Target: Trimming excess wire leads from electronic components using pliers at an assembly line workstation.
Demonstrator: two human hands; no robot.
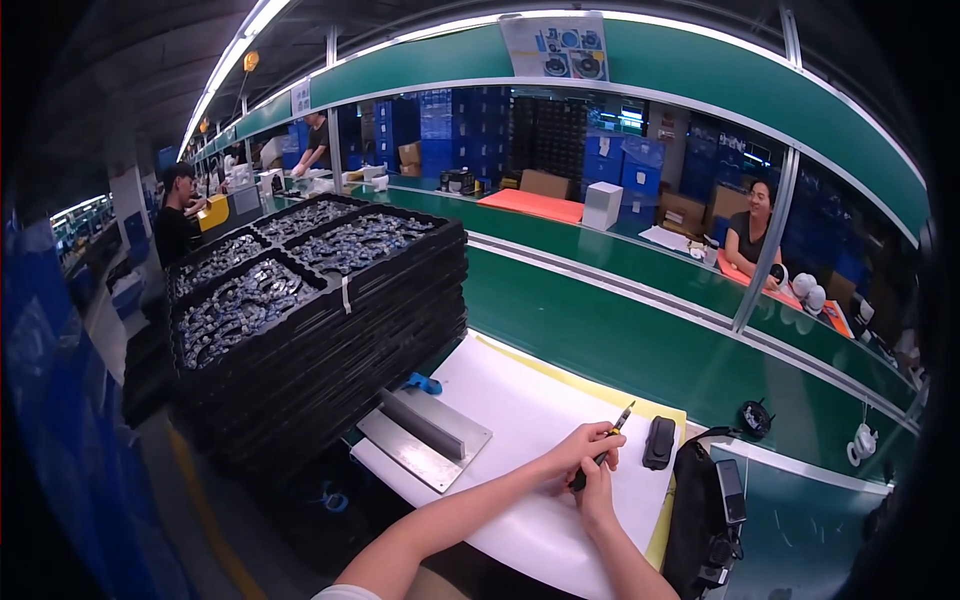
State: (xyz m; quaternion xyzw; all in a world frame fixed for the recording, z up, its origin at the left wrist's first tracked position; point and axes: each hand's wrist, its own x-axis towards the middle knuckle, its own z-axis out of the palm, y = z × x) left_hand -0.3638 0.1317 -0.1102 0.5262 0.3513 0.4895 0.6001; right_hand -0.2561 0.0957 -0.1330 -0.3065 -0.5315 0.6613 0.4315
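Over the white sheet on the bench, both of my hands are closed together on a slim black tool with yellow marks and a narrow pointed tip. It looks like a small knife, but its exact kind is unclear. My left hand grips the part nearer the tip, which points up and away to the right. Lower down, my right hand holds the black handle end. Just right of the hands lies a small black device. A metal plate with an upright bar sits to their left.
Tall stacked black trays filled with small parts stand at left. A blue item lies behind the metal plate. At right are a black bag and a round black part. Beyond the green conveyor sits a co-worker.
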